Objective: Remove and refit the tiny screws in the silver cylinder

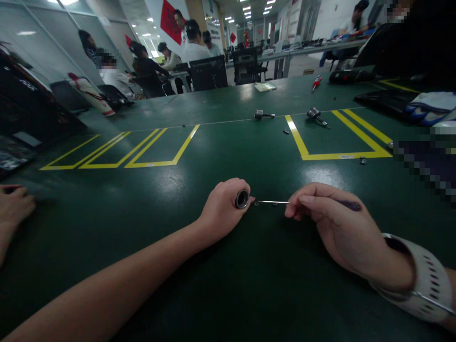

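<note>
Nearest the camera, on the dark green table, the left hand is curled shut around a short metal cylinder, its open end turned toward the viewer, while the right hand pinches the dark handle of a thin screwdriver between thumb and fingers, the shaft lying level and its tip at the cylinder's side. To do this well, I judge the left hand should brace on the tabletop so the cylinder cannot roll, and the shaft should stay in line with whatever it engages; that contact point is too small to make out. A white strap wraps the right wrist. Another person's hand rests at the far left edge, well apart. Farther out, yellow tape outlines frame two similar metal parts, and small loose washers lie near them. A red-handled screwdriver lies beyond, then people seated at desks.
</note>
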`<control>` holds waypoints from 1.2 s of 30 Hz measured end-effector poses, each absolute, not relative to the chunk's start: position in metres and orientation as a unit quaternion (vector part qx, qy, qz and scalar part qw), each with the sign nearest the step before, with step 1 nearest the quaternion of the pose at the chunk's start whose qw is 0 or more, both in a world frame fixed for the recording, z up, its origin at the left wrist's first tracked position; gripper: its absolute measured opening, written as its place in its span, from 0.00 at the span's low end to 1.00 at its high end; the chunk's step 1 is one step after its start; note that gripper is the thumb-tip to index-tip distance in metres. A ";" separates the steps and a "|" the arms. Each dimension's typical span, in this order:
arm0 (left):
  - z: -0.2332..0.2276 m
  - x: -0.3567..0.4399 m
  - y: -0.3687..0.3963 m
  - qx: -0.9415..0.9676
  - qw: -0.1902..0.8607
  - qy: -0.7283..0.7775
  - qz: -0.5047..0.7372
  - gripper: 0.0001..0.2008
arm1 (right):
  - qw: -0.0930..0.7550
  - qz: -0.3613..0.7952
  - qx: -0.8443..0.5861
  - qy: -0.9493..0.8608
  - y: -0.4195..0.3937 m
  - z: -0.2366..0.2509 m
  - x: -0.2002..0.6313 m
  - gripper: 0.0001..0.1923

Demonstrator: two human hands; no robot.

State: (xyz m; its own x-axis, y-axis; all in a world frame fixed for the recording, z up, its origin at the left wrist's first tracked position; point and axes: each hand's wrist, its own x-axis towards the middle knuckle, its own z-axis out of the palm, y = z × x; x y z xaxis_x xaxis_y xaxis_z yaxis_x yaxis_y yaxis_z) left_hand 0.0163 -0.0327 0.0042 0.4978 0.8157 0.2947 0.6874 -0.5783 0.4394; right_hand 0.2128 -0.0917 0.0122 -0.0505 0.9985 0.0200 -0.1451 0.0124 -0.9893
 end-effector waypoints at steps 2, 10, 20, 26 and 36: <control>0.004 0.017 -0.033 0.854 0.132 0.441 0.242 0.06 | 0.531 0.514 -0.458 -0.495 -0.092 0.011 0.214 0.09; 0.002 0.015 -0.032 0.855 0.142 0.426 0.259 0.07 | 0.507 0.466 -0.504 -0.521 -0.093 0.006 0.217 0.11; 0.006 0.016 -0.033 0.870 0.174 0.374 0.268 0.08 | 0.485 0.442 -0.516 -0.550 -0.093 0.005 0.213 0.12; 0.006 0.017 -0.032 0.880 0.182 0.366 0.243 0.07 | 0.485 0.460 -0.522 -0.530 -0.093 0.005 0.213 0.11; 0.004 0.017 -0.031 0.888 0.200 0.344 0.232 0.04 | 0.520 0.501 -0.503 -0.475 -0.091 0.008 0.211 0.11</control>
